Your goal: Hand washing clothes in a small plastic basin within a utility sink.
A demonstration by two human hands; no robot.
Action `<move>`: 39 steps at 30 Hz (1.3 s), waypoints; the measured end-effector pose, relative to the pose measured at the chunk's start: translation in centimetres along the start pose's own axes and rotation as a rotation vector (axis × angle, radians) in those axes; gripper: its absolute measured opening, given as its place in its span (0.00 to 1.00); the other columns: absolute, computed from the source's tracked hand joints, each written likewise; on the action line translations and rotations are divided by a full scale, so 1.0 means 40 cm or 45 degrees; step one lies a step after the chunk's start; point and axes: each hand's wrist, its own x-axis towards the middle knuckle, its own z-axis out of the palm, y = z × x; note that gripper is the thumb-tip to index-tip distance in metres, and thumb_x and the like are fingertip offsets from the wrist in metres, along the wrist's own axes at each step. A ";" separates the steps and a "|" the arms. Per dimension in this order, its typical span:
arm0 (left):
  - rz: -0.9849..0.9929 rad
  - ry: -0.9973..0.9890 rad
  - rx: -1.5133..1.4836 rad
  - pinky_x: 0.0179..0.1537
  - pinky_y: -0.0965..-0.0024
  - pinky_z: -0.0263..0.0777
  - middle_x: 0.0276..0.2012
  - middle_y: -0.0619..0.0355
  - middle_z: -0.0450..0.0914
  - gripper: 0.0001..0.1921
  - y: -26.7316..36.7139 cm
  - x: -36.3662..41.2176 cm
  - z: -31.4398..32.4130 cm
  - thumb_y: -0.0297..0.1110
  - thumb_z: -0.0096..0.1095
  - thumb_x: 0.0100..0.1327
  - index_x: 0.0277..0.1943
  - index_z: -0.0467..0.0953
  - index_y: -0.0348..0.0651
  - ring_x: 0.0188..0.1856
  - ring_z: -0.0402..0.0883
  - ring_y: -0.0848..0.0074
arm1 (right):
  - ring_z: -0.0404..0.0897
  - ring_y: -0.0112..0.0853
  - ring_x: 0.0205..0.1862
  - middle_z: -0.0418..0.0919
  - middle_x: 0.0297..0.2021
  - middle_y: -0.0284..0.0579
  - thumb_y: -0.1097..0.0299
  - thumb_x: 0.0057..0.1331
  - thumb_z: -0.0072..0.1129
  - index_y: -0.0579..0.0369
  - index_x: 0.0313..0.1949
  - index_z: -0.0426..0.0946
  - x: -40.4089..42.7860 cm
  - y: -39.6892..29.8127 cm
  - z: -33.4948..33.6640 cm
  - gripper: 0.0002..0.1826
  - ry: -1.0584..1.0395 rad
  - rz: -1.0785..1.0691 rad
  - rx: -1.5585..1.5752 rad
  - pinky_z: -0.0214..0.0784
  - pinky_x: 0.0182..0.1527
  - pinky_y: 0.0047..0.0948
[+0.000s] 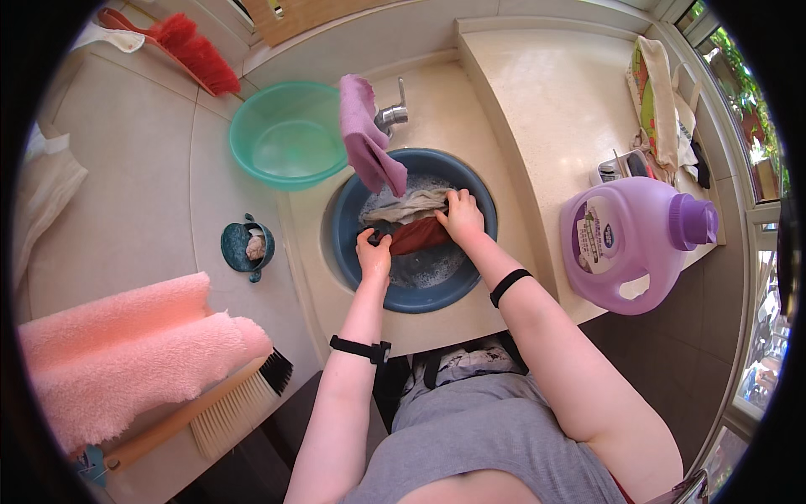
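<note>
A blue plastic basin (356, 277) with sudsy water sits in the round sink in front of me. Stretched across it is a wet reddish-brown cloth (419, 235). My left hand (374, 255) grips the cloth's left end, where a dark bit of fabric shows by the fingers. At the opposite end, my right hand (464, 218) holds the cloth between thumb and fingers. Just behind it a whitish cloth (409, 206) lies in the suds, its right end reaching my right fingertips. Whether those fingers also hold it is unclear.
A purple cloth (371, 138) drapes over the faucet (394, 114), overhanging the basin. Left stand a green basin (286, 135), a small teal holder (242, 247), pink plush fabric (145, 359) and a wooden-handled brush (220, 403). A purple detergent jug (620, 246) stands right, on the raised ledge (529, 82).
</note>
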 end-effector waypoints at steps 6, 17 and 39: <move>0.285 0.012 0.551 0.61 0.66 0.59 0.60 0.48 0.66 0.23 -0.120 0.046 0.010 0.27 0.51 0.54 0.56 0.71 0.37 0.62 0.64 0.60 | 0.37 0.53 0.70 0.34 0.69 0.51 0.46 0.51 0.65 0.30 0.68 0.47 -0.100 -0.104 0.078 0.48 -0.589 0.244 0.049 0.48 0.58 0.68; -0.273 0.015 -0.268 0.38 0.65 0.72 0.54 0.46 0.69 0.28 -0.053 0.052 0.003 0.32 0.60 0.55 0.58 0.64 0.27 0.45 0.75 0.64 | 0.55 0.52 0.63 0.55 0.61 0.47 0.63 0.48 0.67 0.38 0.55 0.68 -0.109 -0.034 0.128 0.32 -0.453 -0.331 -0.417 0.56 0.58 0.60; -0.453 -0.881 -1.313 0.52 0.55 0.69 0.49 0.49 0.73 0.25 -0.143 0.120 0.041 0.48 0.53 0.63 0.56 0.65 0.41 0.48 0.76 0.58 | 0.80 0.42 0.35 0.80 0.30 0.54 0.59 0.49 0.61 0.57 0.36 0.78 -0.096 -0.251 -0.082 0.17 -0.636 -0.067 0.914 0.71 0.42 0.35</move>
